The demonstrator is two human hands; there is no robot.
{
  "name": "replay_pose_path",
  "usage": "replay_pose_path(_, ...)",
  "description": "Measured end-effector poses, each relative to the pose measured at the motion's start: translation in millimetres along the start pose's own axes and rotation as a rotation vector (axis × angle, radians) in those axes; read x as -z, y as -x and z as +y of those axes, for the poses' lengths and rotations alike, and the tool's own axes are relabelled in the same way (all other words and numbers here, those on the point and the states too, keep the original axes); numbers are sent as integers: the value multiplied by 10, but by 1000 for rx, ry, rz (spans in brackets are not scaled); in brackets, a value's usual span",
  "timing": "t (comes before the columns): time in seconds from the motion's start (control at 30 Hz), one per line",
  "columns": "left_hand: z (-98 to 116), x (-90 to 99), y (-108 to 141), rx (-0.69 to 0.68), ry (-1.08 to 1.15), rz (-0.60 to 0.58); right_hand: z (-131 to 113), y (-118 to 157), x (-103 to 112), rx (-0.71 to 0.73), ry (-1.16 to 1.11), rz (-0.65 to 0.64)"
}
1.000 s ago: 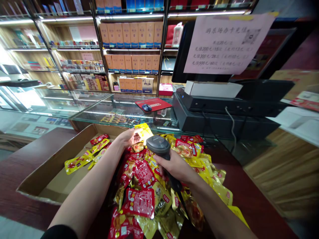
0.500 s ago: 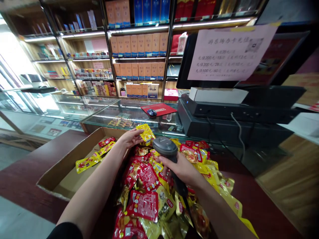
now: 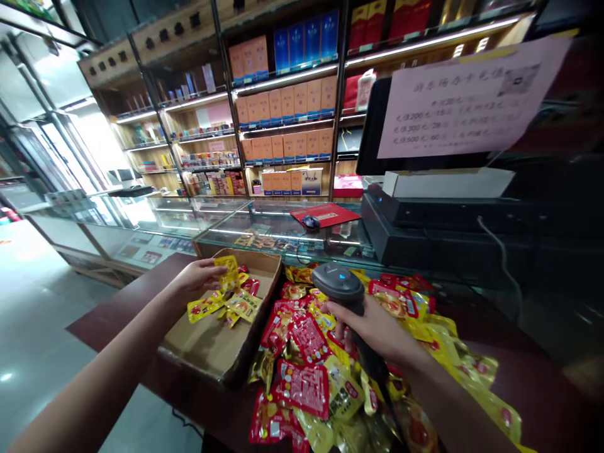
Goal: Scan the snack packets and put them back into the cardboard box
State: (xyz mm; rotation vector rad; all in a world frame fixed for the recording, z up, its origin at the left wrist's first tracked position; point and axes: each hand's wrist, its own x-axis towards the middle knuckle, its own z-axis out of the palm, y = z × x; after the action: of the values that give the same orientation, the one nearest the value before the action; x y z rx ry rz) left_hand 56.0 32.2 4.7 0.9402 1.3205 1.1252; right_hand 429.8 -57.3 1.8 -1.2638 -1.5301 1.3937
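My left hand pinches a yellow snack packet above the far part of a shallow cardboard box. Several yellow and red packets lie inside the box, among them a pale yellow one. In my right hand is a dark grey barcode scanner, its head pointing away from me and a small blue light lit on top. Beneath the scanner spreads a heap of red and yellow snack packets, partly hidden by my right hand and forearm.
A glass display counter runs behind the box, with a red mat and a mouse on it. At the right stand a monitor with a pink paper sign and a black cash drawer. Shelves of boxes line the back wall.
My left hand has moved left with the yellow packet, from beside the scanner to over the box. The scanner now shows a blue light. The view has turned left.
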Motion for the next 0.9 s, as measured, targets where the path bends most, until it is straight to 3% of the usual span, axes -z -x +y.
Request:
replay_pose_path(0.1, 48, 68, 128, -26, -138, 25, 5, 4, -4, 2, -12, -5)
replay_pose_path(0.2, 93, -72, 154, -67, -192, 3, 5, -5, 12, 18, -8, 11)
replay_pose_path(0.33, 59, -510, 62, -98, -235, -136, -27, 0, 91, 37, -3, 34)
replay_pose_path(0.47, -79, -1111, -118, -100, -241, -282, -105, 49, 212, 53, -19, 112)
replay_pose_path(0.63, -320, -1821, -380, -169, -281, -360, -134, 66, 345, 60, -94, 167)
replay_pose_path(0.77, -528, -2135, -557, -390, -558, -286, -85, 40, 414, 59, -127, 165)
replay_pose_path(0.9, -740, -2204, -658, -600, -979, -142, -35, -15, 431, 55, -131, 161)
